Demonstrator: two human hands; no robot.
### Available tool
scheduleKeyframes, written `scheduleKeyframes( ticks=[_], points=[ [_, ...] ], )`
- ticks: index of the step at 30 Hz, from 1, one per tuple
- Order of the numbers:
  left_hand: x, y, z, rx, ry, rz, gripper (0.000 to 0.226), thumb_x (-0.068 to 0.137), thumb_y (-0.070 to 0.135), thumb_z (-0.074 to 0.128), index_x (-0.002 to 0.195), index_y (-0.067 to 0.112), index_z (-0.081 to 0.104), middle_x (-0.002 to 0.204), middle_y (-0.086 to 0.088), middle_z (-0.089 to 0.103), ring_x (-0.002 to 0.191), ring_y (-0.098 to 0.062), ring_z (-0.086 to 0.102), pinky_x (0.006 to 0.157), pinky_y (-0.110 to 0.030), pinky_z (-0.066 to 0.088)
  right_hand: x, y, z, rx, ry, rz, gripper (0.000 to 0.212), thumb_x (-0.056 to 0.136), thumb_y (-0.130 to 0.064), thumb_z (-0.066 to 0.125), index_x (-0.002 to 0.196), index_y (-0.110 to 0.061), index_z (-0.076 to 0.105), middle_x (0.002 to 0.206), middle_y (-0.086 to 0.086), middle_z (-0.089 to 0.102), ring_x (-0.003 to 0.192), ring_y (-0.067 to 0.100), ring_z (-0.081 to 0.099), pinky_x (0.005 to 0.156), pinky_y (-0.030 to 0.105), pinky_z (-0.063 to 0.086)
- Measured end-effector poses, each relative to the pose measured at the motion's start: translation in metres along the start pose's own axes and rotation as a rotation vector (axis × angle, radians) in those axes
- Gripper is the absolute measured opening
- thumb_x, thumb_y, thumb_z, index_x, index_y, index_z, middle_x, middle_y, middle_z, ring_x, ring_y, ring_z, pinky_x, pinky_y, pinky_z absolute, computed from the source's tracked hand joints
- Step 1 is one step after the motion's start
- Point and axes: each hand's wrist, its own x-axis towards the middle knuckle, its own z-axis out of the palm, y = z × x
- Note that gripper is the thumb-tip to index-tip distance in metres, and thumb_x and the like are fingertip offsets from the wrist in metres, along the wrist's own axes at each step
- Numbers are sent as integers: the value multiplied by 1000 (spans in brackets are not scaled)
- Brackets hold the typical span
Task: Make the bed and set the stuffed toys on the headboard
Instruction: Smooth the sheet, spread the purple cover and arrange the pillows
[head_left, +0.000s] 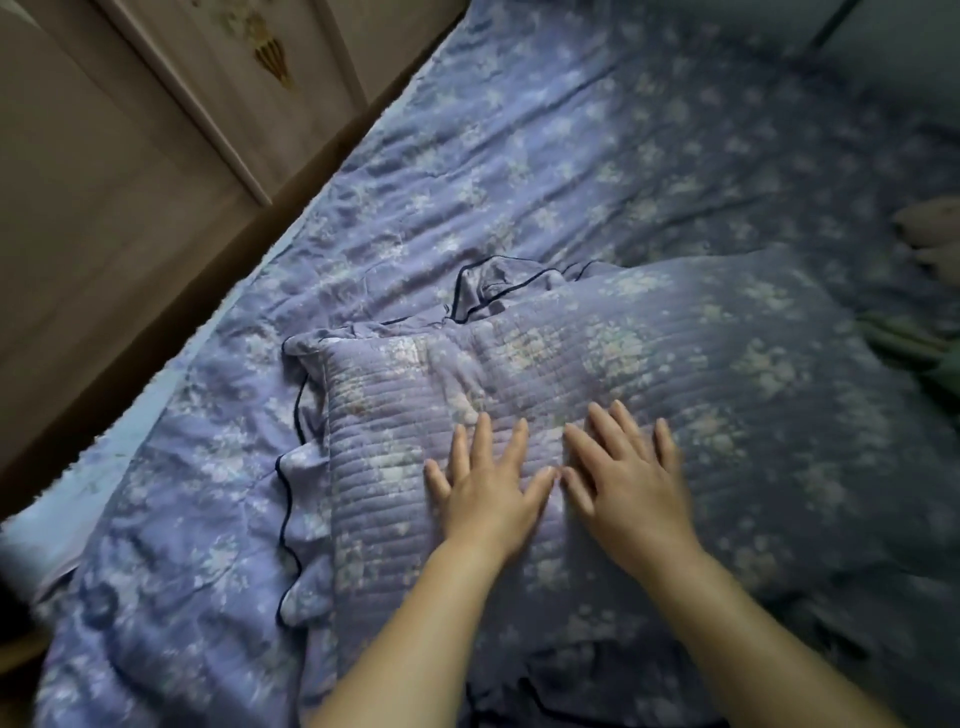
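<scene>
Both hands lie flat, fingers straight and spread, gripping nothing: the left hand (488, 483) and right hand (631, 483) press side by side on the quilted floral pillow (649, 374), which rests on the rumpled bedspread (519, 156) near the bed's near end

A quilted pillow (597, 374) in lavender-blue cloth with pale flower sprigs lies flat on the bed (545, 156), its ruffled, dark-piped edge crumpled along its left and far sides. The bed's cover, of the same floral print, spreads wrinkled beyond the pillow. At the frame's right edge, beside the pillow, lie blurred pale and green shapes, perhaps stuffed toys (930, 234).
</scene>
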Motion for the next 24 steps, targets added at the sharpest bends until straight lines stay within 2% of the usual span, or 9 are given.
scheduleKeyframes(
  ticks=[2, 4, 7, 10, 13, 17, 19, 22, 24],
  points=[
    [-19, 8, 8, 56, -61, 14, 72, 88, 67, 34, 147, 45, 0, 158, 3, -16, 145, -26, -17, 112, -61, -6, -23, 13, -6, 21, -38, 82, 47, 85, -46, 40, 123, -28, 62, 140, 4, 52, 132, 25, 46, 109, 48, 21],
    [-37, 18, 13, 137, -101, 44, 85, 82, 70, 43, 147, 45, -5, 158, 1, -19, 145, -28, -17, 112, -62, -3, -43, 25, -11, 70, -133, 139, 49, 94, -44, 41, 141, -32, 41, 155, 0, 27, 145, 19, 21, 115, 49, 13],
    [-51, 25, 22, 233, -69, 81, 93, 81, 59, 57, 148, 40, -5, 159, -1, -10, 147, -27, -7, 114, -57, 4, -62, 35, -14, 198, -157, 181, 52, 96, -43, 41, 146, -33, 27, 159, -6, 10, 147, 13, 3, 117, 43, 4],
    [-56, 31, 32, 315, 123, 61, 67, 87, 39, 59, 143, 23, 28, 145, -6, 35, 135, -26, 31, 107, -41, 28, -77, 43, -16, 398, -104, 237, 46, 95, -35, 49, 140, -26, 41, 155, -3, 26, 144, 16, 19, 116, 37, 16],
    [-53, 39, 26, 292, 214, 63, 21, 94, 16, 47, 112, 11, 57, 118, -12, 57, 111, -32, 51, 85, -37, 40, -89, 54, -17, 732, -33, 329, 40, 95, -24, 53, 134, -17, 49, 144, 1, 42, 130, 18, 41, 105, 30, 33],
    [-58, 45, 3, 163, 261, 65, 15, 87, 9, 50, 90, 8, 65, 101, -19, 64, 87, -33, 57, 66, -33, 37, -107, 76, -9, 1287, 196, 848, 32, 96, -24, 53, 126, -13, 50, 124, 3, 51, 103, 17, 49, 83, 31, 41],
    [-70, 52, -11, 147, 342, 70, 16, 87, 11, 52, 91, 8, 68, 101, -19, 66, 91, -35, 60, 67, -34, 41, -116, 85, -2, 1522, 299, 1169, 31, 94, -32, 56, 117, -12, 51, 114, 4, 53, 100, 22, 53, 84, 34, 47],
    [-85, 69, -35, 117, 469, 115, 17, 87, 11, 56, 96, 7, 70, 104, -15, 68, 98, -33, 61, 74, -34, 44, -117, 81, 1, 1931, 191, 1347, 76, 77, -57, 68, 133, -9, 47, 124, 6, 57, 103, 32, 61, 88, 51, 53],
    [-96, 86, -51, 76, 539, 157, 18, 85, 10, 57, 97, 5, 70, 103, -15, 69, 99, -32, 61, 80, -35, 46, -113, 79, -1, 2049, 59, 1296, 112, 45, -76, 74, 134, -13, 47, 125, 6, 60, 101, 32, 64, 82, 53, 55]
  ],
)
